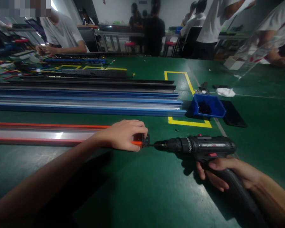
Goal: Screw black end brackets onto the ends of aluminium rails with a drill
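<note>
One L hand (124, 135), fingers (140, 128) curled round 1 orange rail (59, 135); R hand (239, 171), fingers wrapping 1 drill (209, 144).

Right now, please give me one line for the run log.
left hand: gripping orange rail near end | right hand: holding drill | bit: pointing at black end piece

Green desk (137, 183), yellow tape (190, 123). Orange rail (59, 135) nearest the near edge; blue rails (85, 105), then black rails (97, 83), toward the far edge. Blue bin (216, 111), dark flat slab (235, 114), white tissue (225, 92) toward the right edge. White box (234, 63) near far edge.
</note>
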Demonstrator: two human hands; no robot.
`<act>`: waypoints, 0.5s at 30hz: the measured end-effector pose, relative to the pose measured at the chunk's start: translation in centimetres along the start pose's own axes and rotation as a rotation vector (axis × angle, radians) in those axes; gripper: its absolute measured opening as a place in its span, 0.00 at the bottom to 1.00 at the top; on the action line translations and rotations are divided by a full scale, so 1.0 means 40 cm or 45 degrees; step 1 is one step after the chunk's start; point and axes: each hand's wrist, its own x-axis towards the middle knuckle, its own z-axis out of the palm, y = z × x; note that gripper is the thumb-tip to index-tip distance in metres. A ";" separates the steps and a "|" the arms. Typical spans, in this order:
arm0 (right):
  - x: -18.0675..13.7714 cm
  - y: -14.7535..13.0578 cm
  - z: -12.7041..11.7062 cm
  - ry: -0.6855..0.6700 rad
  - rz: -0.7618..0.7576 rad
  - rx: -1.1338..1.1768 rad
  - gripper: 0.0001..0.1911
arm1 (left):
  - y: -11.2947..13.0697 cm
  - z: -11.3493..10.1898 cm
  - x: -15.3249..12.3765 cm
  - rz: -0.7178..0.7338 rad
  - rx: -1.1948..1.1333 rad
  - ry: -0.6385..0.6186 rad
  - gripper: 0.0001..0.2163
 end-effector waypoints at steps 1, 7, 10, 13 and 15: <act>0.000 0.001 0.000 0.004 -0.006 0.000 0.15 | -0.001 0.001 0.000 0.002 0.000 0.002 0.14; -0.004 0.003 -0.007 0.001 0.021 0.055 0.15 | -0.004 0.000 -0.001 0.005 0.012 -0.006 0.14; -0.007 0.003 -0.013 0.014 0.033 0.056 0.14 | -0.003 -0.002 -0.001 -0.004 0.015 -0.011 0.13; -0.007 0.004 -0.017 0.027 0.047 0.063 0.13 | -0.004 -0.001 -0.001 -0.003 0.012 -0.014 0.13; -0.006 0.005 -0.018 0.038 0.057 0.063 0.13 | -0.004 0.000 -0.001 0.000 0.007 -0.015 0.13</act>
